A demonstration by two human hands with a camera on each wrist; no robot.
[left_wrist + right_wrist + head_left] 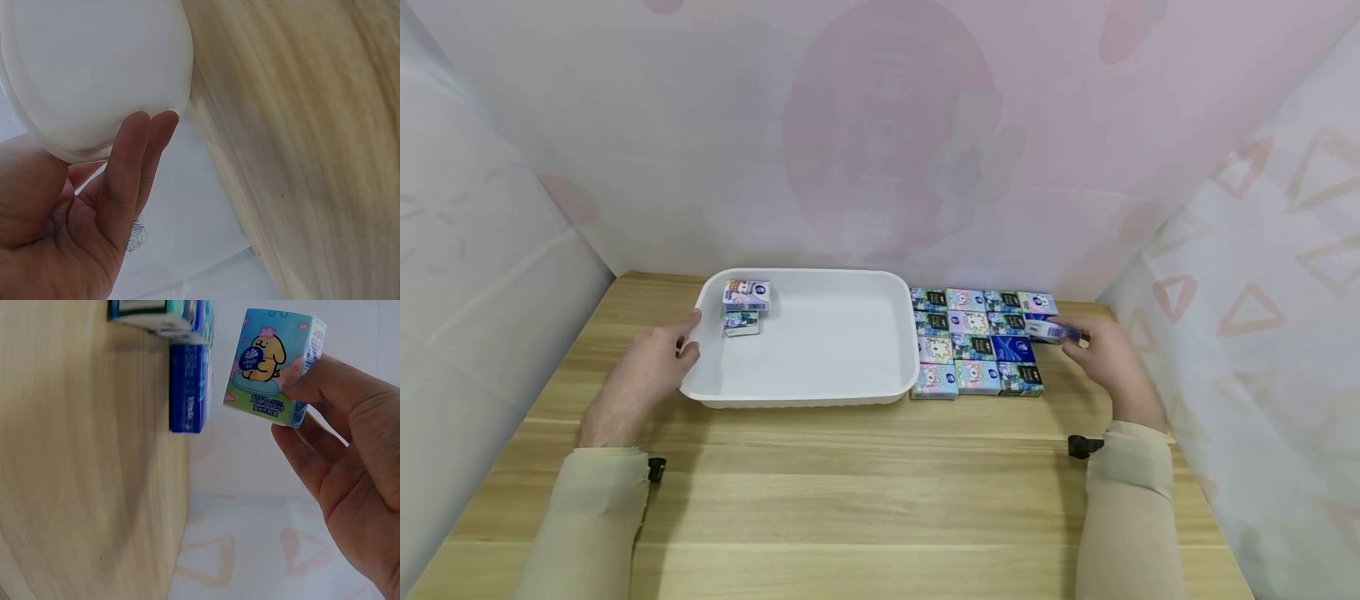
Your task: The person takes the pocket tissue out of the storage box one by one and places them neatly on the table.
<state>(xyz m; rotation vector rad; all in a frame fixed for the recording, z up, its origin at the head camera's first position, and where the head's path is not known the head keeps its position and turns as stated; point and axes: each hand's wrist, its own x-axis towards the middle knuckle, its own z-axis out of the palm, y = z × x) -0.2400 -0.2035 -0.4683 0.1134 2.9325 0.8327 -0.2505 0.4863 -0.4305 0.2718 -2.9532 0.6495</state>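
Observation:
My left hand (647,367) holds the left rim of a white tray (820,398), with fingertips against its outer wall in the left wrist view. My right hand (1112,362) pinches a pocket tissue pack (265,365) between thumb and fingers. Blue with a cartoon dog on its face, this pack is tilted over the right end of the rows of packs. Close below it lies a dark blue tissue pack (187,387). Inside the tray, two small packs sit at the upper left: a purple pack (747,293) and a darker pack (742,323).
Several tissue packs lie in rows right of the tray, such as a dark blue pack (1013,349) and a pink-and-blue pack (936,380). All stand on a wooden table (880,492). A pale printed backdrop (880,150) encloses the back and both sides.

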